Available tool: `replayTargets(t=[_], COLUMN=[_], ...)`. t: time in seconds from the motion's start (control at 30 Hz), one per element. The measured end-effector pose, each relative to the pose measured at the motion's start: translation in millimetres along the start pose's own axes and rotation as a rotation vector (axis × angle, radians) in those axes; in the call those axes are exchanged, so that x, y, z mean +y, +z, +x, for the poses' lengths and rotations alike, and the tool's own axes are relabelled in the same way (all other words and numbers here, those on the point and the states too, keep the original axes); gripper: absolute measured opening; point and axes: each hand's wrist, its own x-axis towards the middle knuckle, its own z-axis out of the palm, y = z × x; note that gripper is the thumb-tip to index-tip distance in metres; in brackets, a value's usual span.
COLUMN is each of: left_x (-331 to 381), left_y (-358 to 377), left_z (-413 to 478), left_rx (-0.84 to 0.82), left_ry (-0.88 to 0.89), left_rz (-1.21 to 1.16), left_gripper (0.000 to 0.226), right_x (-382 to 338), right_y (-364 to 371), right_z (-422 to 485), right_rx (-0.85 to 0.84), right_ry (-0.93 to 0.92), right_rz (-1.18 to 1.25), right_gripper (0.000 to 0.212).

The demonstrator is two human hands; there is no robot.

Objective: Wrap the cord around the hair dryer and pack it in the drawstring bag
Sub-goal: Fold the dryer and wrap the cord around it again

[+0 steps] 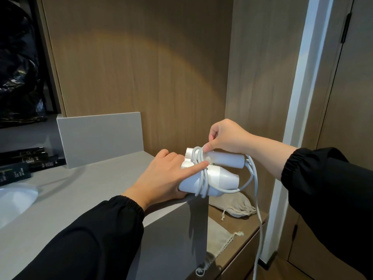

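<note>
A white folded hair dryer (pixel 222 179) lies at the right corner of the grey counter (pixel 96 190), part of it over the edge. My left hand (pixel 161 176) holds its body, the forefinger stretched across the wound loops of white cord (pixel 201 174). My right hand (pixel 224 138) pinches the cord above the dryer's handle (pixel 226 158). The rest of the cord (pixel 257 219) hangs down to the right towards the floor. A beige drawstring bag (pixel 236 205) lies on the lower wooden shelf (pixel 242 247) just below the dryer.
A second beige cloth pouch (pixel 219 237) lies nearer on the same shelf. A white basin (pixel 14 201) sits at the counter's left, black boxes (pixel 24 162) behind it. A grey upright panel (pixel 101 138) stands at the back. Wooden walls enclose the niche; a door (pixel 353 118) is at right.
</note>
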Motion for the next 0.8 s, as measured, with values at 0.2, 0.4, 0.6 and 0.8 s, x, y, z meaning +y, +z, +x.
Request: replayTargets(t=[0.2, 0.4, 0.6, 0.8], left_x=[0.0, -0.4, 3.3, 2.4], left_y=[0.0, 3.4, 5.2, 11.2], left_z=[-1.1, 0.0, 3.4, 2.6], left_rx=[-0.004, -0.006, 0.093, 0.043], left_ry=[-0.015, 0.002, -0.03, -0.064], left_rz=[-0.004, -0.018, -0.002, -0.013], left_gripper=[0.067, 0.069, 0.08, 0.079], right_x=[9.4, 13.5, 11.6, 12.4], right_y=[2.4, -1.9, -5.5, -3.0], right_z=[0.6, -3.8, -3.5, -0.6], right_rx=[-0.145, -0.337, -0.25, -0.244], right_ry=[0.096, 0.195, 0.142, 0.124], right_rz=[-0.094, -0.033, -0.03, -0.05], right_gripper=[0.047, 0.052, 0.047, 0.041])
